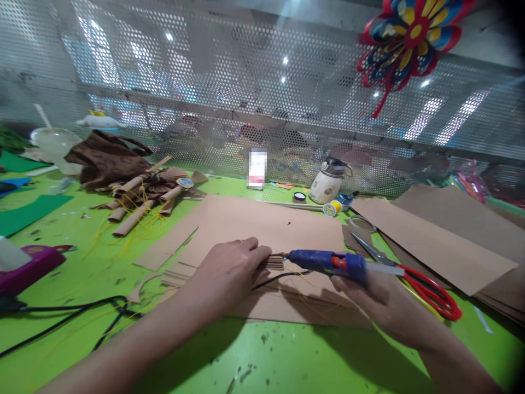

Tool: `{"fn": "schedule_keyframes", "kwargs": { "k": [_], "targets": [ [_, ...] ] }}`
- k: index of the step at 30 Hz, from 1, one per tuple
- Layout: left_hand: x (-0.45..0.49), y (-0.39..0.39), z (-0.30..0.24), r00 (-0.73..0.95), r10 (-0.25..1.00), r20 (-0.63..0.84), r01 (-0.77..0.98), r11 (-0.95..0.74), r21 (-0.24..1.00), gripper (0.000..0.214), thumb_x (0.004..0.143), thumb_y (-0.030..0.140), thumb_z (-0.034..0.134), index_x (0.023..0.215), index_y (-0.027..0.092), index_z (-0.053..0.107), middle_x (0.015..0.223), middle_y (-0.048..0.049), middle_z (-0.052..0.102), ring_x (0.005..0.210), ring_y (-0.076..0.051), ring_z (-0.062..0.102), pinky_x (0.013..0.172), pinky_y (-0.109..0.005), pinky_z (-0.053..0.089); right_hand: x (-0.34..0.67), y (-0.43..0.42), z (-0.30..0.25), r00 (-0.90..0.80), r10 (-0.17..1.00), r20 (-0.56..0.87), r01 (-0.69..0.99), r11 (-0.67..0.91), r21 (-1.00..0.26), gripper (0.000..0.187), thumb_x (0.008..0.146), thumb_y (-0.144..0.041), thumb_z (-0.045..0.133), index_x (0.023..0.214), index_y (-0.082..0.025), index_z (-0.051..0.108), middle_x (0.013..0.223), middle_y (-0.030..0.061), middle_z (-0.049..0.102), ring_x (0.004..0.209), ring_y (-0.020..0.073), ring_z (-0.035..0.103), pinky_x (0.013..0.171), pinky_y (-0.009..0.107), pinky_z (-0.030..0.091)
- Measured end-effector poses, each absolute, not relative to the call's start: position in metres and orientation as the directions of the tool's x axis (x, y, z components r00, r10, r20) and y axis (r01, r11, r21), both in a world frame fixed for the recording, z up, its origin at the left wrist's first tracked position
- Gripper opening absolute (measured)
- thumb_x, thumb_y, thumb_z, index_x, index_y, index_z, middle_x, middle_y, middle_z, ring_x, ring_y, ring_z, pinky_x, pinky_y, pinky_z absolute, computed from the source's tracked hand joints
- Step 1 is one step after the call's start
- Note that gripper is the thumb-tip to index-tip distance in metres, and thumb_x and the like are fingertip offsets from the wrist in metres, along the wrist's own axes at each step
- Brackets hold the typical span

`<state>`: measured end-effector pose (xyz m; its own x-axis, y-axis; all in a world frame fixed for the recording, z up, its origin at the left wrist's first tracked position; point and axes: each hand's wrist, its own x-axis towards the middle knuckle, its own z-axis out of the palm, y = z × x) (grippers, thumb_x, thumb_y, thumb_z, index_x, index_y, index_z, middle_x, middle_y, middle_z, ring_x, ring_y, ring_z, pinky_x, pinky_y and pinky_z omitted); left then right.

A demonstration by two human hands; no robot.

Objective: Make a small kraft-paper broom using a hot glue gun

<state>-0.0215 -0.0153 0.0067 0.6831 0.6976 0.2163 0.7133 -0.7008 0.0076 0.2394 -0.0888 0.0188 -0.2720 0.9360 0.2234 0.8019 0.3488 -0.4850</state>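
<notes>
My left hand is closed around a small stack of folded brown paper, whose pleated edges stick out past the fingertips. From the right, my right hand grips a blue hot glue gun with a red part and a clear glue stick in its back. The gun's nozzle points left and meets or nearly touches the upper edge of the folded paper. Beneath both hands lie large brown paper sheets and cut strips. A black cord passes under the gun.
Red-handled scissors lie right of the gun, near stacked brown paper. Behind stand a white bottle and a yellow thread spool. Rolled paper pieces with yellow thread sit left, by a brown bag. A purple tool is far left.
</notes>
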Motion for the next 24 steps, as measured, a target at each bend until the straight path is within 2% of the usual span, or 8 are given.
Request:
{"fn": "schedule_keyframes", "kwargs": {
  "k": [10,24],
  "targets": [
    [-0.022,-0.0159,0.0074,0.683,0.697,0.219,0.713,-0.701,0.005,0.023,0.091,0.028,0.044,0.1,0.022,0.064,0.081,-0.0038,0.061,0.066,-0.018,0.057,0.054,-0.029,0.036,0.2392,-0.0901,0.0165,-0.298,0.903,0.31,0.797,0.414,-0.439,0.021,0.091,-0.032,0.045,0.08,-0.02,0.058,0.07,0.002,0.064,0.062,0.0165,0.06,0.056,0.025,0.049],
    [-0.0222,-0.013,0.0012,0.69,0.681,0.244,0.702,-0.713,0.005,0.026,0.093,0.036,0.045,0.107,0.021,0.062,0.081,-0.0037,0.061,0.067,-0.018,0.058,0.056,-0.029,0.036,0.2305,-0.0902,0.0247,-0.306,0.896,0.32,0.779,0.43,-0.457,0.019,0.091,-0.029,0.045,0.08,-0.02,0.058,0.069,0.0008,0.062,0.058,0.0146,0.057,0.053,0.022,0.046]
  ]
}}
